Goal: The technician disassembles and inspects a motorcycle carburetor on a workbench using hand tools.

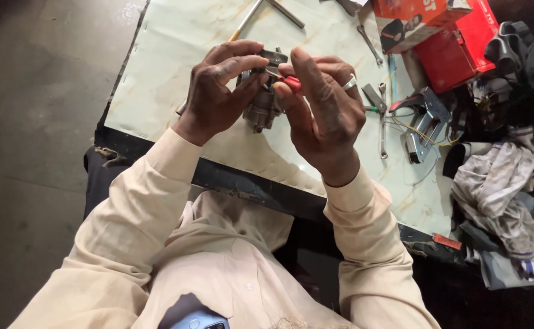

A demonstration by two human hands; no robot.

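Head view, hands raised over the bench. Left hand is closed around a small grey cast-metal mechanical part, fingers wrapped over its top and side; I judge this grip steadies the part and turns its upper face toward the other hand. The part is off the table, between both hands. Right hand is pinched shut on a thin tool with a red handle, tip aimed at the part's top; one silver ring on a finger.

Below: pale marble-patterned table top, black-edged. On it I count two slim steel spanners, one long metal rod with a wooden-coloured grip, one bent steel bracket tangled with thin wires. All lie to the right, I judge for easy reach.

Far right: two red cardboard boxes, one heap of grey rags. Other small items there I cannot tell apart.
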